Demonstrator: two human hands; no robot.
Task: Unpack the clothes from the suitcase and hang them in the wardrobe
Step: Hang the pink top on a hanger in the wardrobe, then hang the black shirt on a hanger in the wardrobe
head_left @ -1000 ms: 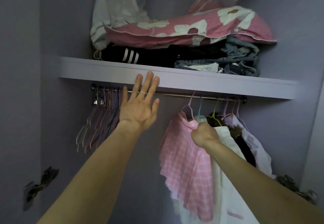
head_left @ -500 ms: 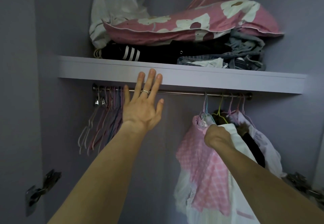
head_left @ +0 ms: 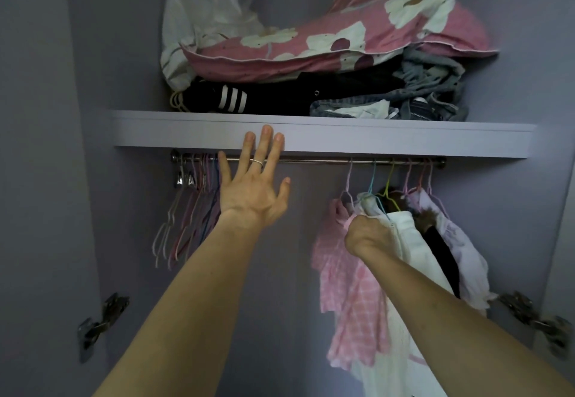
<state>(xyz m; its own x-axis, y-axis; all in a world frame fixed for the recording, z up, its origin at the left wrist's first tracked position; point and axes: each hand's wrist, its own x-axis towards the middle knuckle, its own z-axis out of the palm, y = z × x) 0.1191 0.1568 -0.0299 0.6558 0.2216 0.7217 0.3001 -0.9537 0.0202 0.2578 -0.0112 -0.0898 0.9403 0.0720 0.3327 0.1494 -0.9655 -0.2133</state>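
Note:
Inside the wardrobe a metal rail [head_left: 311,160] runs under a lilac shelf [head_left: 342,140]. A pink checked garment [head_left: 348,287] hangs on a pink hanger at the left of the hung clothes. My right hand [head_left: 368,235] grips the top of the garment beside a white one [head_left: 413,250]. A dark garment and a pale lilac one [head_left: 463,241] hang further right. My left hand [head_left: 252,188] is raised with fingers spread, fingertips on the shelf's front edge. The suitcase is out of view.
A bunch of empty hangers [head_left: 189,210] hangs at the rail's left end. On the shelf lie a pink flowered quilt [head_left: 342,45], black striped clothing [head_left: 233,101], jeans [head_left: 429,101] and a white bag [head_left: 202,17]. Door hinges [head_left: 102,322] flank the opening.
My right hand has slid the pink checked garment and its hanger to the right along the rail, up against the other hung clothes. My left hand has stayed at the shelf edge.

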